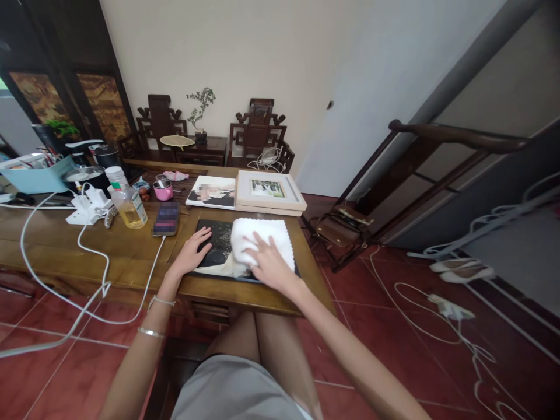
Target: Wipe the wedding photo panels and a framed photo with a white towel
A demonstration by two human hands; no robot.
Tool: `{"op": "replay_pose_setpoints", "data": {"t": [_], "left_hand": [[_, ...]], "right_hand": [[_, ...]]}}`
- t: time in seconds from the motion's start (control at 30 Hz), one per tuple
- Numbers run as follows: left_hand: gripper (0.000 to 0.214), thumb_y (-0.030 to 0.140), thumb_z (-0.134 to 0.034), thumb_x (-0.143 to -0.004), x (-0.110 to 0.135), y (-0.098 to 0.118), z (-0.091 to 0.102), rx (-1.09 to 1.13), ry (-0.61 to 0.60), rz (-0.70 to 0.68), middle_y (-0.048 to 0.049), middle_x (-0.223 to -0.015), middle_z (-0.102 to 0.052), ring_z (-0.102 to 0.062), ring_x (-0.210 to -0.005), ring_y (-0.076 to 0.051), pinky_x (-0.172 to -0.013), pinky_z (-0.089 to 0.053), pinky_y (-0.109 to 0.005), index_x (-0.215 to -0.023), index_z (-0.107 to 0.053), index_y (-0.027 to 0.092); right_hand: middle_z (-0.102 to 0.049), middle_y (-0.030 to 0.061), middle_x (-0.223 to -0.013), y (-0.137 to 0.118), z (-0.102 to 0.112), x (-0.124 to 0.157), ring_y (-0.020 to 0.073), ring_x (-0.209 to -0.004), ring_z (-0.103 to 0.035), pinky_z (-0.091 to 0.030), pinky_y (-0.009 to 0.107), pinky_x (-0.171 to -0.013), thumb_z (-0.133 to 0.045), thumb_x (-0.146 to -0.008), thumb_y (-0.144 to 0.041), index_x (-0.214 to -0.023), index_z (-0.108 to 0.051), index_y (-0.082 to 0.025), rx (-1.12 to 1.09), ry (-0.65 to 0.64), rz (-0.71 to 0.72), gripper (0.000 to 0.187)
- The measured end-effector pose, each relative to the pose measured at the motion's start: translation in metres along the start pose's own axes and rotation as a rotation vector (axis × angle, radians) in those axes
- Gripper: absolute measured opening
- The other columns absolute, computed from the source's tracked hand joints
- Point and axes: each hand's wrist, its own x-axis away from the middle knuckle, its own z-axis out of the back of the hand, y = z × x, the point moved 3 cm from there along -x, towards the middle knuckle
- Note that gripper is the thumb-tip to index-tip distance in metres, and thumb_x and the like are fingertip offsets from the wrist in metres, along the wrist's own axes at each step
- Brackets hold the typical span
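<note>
A dark photo panel [217, 234] with a pale, dress-like shape along its lower part lies flat near the front edge of the wooden table. My left hand [192, 251] rests at the panel's left edge, fingers spread. Over the right half of the panel lies a white cloth [280, 233] with a scalloped edge, hiding what is beneath. My right hand [268, 259] presses down on this cloth with outstretched fingers, not wrapped round it. Just behind are a photo print [212, 198] and a white-framed picture [291, 195].
Left of the panel are a phone [166, 219] on a white cable, a bottle of yellow liquid [131, 204], a pink cup [163, 189], a power strip [87, 213] and a blue box [39, 175]. A wooden chair [376, 175] stands to the right; cables run across the floor.
</note>
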Motion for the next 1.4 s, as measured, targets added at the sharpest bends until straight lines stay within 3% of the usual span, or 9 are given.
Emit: {"op": "replay_pose_setpoints", "data": {"t": [0.2,0.33,0.53,0.67,0.9,1.03,1.13,1.27,1.4], "left_hand": [[0.046,0.039,-0.042,-0.089,0.001,0.003,0.001,-0.014,-0.010,0.013,-0.0099,-0.142,-0.044,-0.033,-0.136,-0.022,-0.112,-0.024,-0.046,-0.128,-0.052,0.017],[0.045,0.039,-0.043,-0.089,0.001,0.003,0.001,-0.012,-0.017,0.015,-0.0092,-0.142,-0.044,-0.032,-0.136,-0.022,-0.112,-0.024,-0.046,-0.128,-0.052,0.020],[0.044,0.039,-0.044,-0.089,0.002,0.002,0.001,0.008,-0.016,0.018,-0.0080,-0.142,-0.044,-0.032,-0.136,-0.021,-0.112,-0.023,-0.046,-0.128,-0.052,0.021],[0.043,0.038,-0.043,-0.090,0.002,0.000,0.001,0.002,-0.022,0.013,-0.0071,-0.142,-0.043,-0.032,-0.136,-0.021,-0.112,-0.023,-0.046,-0.129,-0.051,0.022],[0.046,0.038,-0.038,-0.091,0.000,0.001,0.000,0.001,-0.001,0.011,-0.0095,-0.141,-0.044,-0.034,-0.135,-0.021,-0.112,-0.024,-0.044,-0.131,-0.050,0.018],[0.045,0.037,-0.038,-0.090,0.001,0.002,0.000,-0.005,-0.008,0.018,-0.0090,-0.142,-0.043,-0.033,-0.136,-0.021,-0.112,-0.024,-0.045,-0.130,-0.051,0.019],[0.044,0.037,-0.040,-0.090,0.002,0.000,-0.001,-0.002,-0.002,0.024,-0.0074,-0.144,-0.041,-0.033,-0.136,-0.022,-0.112,-0.024,-0.046,-0.129,-0.051,0.022],[0.043,0.037,-0.039,-0.090,0.002,-0.004,-0.001,0.011,0.001,0.033,-0.0070,-0.144,-0.040,-0.033,-0.136,-0.022,-0.112,-0.023,-0.048,-0.129,-0.051,0.022],[0.044,0.034,-0.037,-0.090,0.001,-0.005,-0.001,0.010,-0.001,0.009,-0.0081,-0.142,-0.043,-0.035,-0.135,-0.020,-0.112,-0.025,-0.044,-0.129,-0.051,0.020]], "right_hand": [[-0.033,0.0032,-0.148,-0.051,0.006,0.048,0.0290,-0.140,-0.011,-0.006,0.060,-0.110,-0.049,-0.068,-0.008,-0.101,-0.065,-0.021,-0.115,-0.094,0.240,0.039],[-0.037,0.0037,-0.146,-0.021,0.006,0.029,0.0269,-0.140,-0.016,-0.011,0.058,-0.110,-0.047,-0.071,-0.008,-0.106,-0.064,-0.021,-0.113,-0.061,0.180,0.041],[-0.045,0.0176,-0.138,0.042,-0.002,-0.042,0.0322,-0.137,-0.022,-0.017,0.061,-0.105,-0.045,-0.084,-0.017,-0.122,-0.055,-0.015,0.028,-0.006,-0.081,0.040],[-0.045,0.0163,-0.139,0.036,-0.007,-0.057,0.0347,-0.137,-0.020,-0.016,0.066,-0.102,-0.043,-0.087,-0.020,-0.124,-0.054,-0.016,0.060,0.009,-0.152,0.038],[-0.034,0.0052,-0.148,-0.040,0.001,0.025,0.0311,-0.140,-0.011,-0.007,0.062,-0.109,-0.048,-0.070,-0.009,-0.105,-0.064,-0.020,-0.052,-0.059,0.211,0.041],[-0.031,0.0027,-0.149,-0.046,0.006,0.053,0.0279,-0.141,-0.010,-0.004,0.058,-0.111,-0.047,-0.066,-0.007,-0.093,-0.066,-0.020,-0.096,-0.092,0.301,0.035],[-0.034,0.0038,-0.147,-0.022,0.005,0.038,0.0270,-0.140,-0.013,-0.009,0.058,-0.111,-0.046,-0.069,-0.007,-0.098,-0.065,-0.020,-0.100,-0.079,0.231,0.037],[-0.038,0.0119,-0.145,0.017,0.000,-0.018,0.0305,-0.139,-0.019,-0.016,0.062,-0.106,-0.043,-0.080,-0.012,-0.115,-0.059,-0.017,-0.038,-0.026,0.061,0.039],[-0.040,0.0147,-0.143,0.024,-0.005,-0.065,0.0356,-0.137,-0.021,-0.019,0.066,-0.102,-0.044,-0.084,-0.016,-0.121,-0.056,-0.016,0.023,-0.010,-0.041,0.039]]}}
